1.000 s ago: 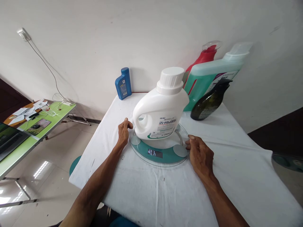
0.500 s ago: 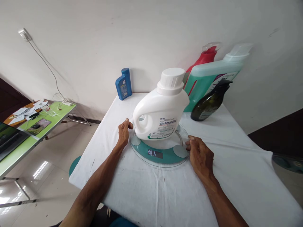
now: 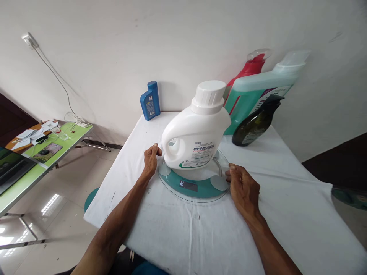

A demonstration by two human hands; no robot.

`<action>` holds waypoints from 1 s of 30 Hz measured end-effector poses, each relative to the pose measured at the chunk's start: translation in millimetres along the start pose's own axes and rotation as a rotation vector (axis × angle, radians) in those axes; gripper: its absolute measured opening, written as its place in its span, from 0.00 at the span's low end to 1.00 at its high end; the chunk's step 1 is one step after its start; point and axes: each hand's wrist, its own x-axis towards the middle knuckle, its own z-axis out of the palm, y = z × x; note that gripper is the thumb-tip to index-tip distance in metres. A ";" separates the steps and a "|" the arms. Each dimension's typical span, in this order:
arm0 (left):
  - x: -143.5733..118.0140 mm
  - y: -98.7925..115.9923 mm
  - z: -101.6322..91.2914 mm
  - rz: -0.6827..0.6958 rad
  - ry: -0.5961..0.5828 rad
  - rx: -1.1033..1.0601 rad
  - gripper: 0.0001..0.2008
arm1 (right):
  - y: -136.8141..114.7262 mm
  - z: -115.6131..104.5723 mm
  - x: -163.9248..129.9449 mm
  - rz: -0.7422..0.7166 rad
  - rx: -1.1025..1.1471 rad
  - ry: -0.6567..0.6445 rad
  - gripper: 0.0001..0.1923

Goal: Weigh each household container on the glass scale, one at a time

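A round glass bathroom scale with a teal band (image 3: 197, 189) lies on the white-clothed worktop (image 3: 200, 236). On it stands a white plastic detergent jug with a white screw cap (image 3: 197, 131), upright, its handle toward nine o'clock. The left hand (image 3: 150, 160) rests at the scale's nine o'clock edge, fingers curled, the grip loose and grasping nothing that can be made out. The right hand (image 3: 242, 187) touches the rim at three o'clock, fingertips on the glass, grip released. Beyond the jug, at one o'clock, stand a teal bottle (image 3: 258, 95), a red bottle (image 3: 248, 68) and a dark green bottle (image 3: 255, 124); at eleven o'clock, a small blue bottle (image 3: 150, 101).
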 end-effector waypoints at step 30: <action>-0.8 1.3 -0.8 -0.010 -0.008 0.010 0.28 | 2.3 0.8 1.8 0.015 -0.025 -0.001 0.27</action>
